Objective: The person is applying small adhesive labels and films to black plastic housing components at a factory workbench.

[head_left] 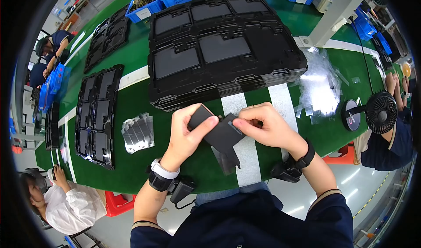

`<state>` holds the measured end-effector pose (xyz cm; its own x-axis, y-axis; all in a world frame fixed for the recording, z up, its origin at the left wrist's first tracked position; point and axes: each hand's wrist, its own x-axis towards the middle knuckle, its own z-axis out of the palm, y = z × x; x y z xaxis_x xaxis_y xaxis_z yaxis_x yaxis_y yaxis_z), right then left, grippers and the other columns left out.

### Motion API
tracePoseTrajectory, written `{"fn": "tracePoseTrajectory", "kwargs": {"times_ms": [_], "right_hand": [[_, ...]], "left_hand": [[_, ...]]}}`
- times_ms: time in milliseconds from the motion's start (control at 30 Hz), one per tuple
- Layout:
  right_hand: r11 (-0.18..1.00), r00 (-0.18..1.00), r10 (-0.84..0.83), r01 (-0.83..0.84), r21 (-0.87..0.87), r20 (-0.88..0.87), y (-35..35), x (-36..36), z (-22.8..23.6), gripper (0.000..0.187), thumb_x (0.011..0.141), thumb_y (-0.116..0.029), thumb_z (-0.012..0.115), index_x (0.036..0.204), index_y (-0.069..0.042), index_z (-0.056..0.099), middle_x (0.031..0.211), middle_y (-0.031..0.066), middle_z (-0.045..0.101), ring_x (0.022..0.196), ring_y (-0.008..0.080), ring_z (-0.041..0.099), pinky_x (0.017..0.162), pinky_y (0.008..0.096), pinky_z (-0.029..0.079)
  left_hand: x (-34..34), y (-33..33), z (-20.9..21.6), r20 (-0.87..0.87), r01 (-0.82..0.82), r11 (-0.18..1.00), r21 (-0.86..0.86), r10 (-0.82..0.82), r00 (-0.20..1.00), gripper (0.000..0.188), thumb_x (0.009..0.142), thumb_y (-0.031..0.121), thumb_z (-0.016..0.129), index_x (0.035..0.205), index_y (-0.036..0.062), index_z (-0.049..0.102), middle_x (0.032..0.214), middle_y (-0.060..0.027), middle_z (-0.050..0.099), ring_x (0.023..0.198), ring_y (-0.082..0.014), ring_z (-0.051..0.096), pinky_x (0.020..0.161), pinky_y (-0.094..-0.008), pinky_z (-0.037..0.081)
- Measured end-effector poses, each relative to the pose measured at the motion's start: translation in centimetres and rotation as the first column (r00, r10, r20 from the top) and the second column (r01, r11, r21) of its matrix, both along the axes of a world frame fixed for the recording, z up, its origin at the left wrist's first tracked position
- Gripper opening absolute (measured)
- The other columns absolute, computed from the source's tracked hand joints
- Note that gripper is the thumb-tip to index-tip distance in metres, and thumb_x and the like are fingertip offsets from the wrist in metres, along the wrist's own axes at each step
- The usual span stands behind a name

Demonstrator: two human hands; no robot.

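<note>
A flat black piece (217, 135) with an irregular outline and small pale print is held above the green table. My left hand (191, 127) closes on its left side, thumb lying across the top face. At its upper right edge, my right hand (267, 126) pinches the piece between thumb and curled fingers; anything smaller in that pinch is hidden. Below it a dark, thin strip (226, 161) extends toward the table edge; whether it joins the piece I cannot tell. Just beyond both hands stands a stack of black trays (228, 74), its top tray holding several flat dark pieces in compartments.
Clear film sheets (319, 88) lie in a pile at right, and a smaller film stack (138, 134) lies left. More black trays (97, 116) rest farther left. A black fan (380, 112) and a metal post (335, 17) stand right. Blue bins (144, 6) line the back; other people sit at both sides.
</note>
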<state>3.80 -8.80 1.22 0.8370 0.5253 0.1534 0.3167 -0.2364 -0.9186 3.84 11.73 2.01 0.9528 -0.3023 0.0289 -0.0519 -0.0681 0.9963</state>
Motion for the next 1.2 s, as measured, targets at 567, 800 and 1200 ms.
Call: {"fn": "tracePoseTrajectory", "kwargs": {"times_ms": [567, 800, 1200], "right_hand": [[0.920, 0.981, -0.168, 0.193, 0.340, -0.100, 0.4, -0.5, 0.4, 0.013, 0.080, -0.007, 0.062, 0.088, 0.002, 0.056, 0.080, 0.0064, 0.062, 0.074, 0.0101, 0.057, 0.070, 0.0257, 0.046], [0.887, 0.949, -0.222, 0.292, 0.359, -0.224, 0.6, -0.6, 0.4, 0.033, 0.080, -0.003, 0.062, 0.111, -0.002, 0.051, 0.082, 0.0035, 0.063, 0.074, 0.0060, 0.057, 0.062, 0.0197, 0.043], [0.866, 0.958, -0.190, 0.267, 0.423, -0.216, 0.4, -0.3, -0.4, 0.032, 0.078, -0.001, 0.064, 0.104, -0.004, 0.046, 0.077, 0.0036, 0.063, 0.068, 0.0035, 0.056, 0.056, 0.0179, 0.039]], "left_hand": [[0.4, 0.0, -1.3, -0.194, 0.040, 0.992, -0.123, -0.063, 0.979, 0.043, 0.094, 0.034, 0.037, 0.097, -0.0041, 0.057, 0.083, -0.0093, 0.063, 0.070, -0.0143, 0.059, 0.064, -0.0240, 0.046], [-0.1, -0.7, 0.0, -0.067, 0.126, 0.987, -0.103, -0.133, 0.989, 0.022, 0.090, 0.016, 0.051, 0.099, -0.0041, 0.055, 0.080, -0.0080, 0.062, 0.066, -0.0102, 0.059, 0.060, -0.0214, 0.045], [-0.1, -0.4, -0.1, -0.117, 0.086, 0.995, -0.059, -0.093, 0.989, 0.014, 0.084, 0.009, 0.059, 0.091, -0.0033, 0.058, 0.064, -0.0020, 0.057, 0.047, -0.0044, 0.049, 0.044, -0.0176, 0.037]]}}
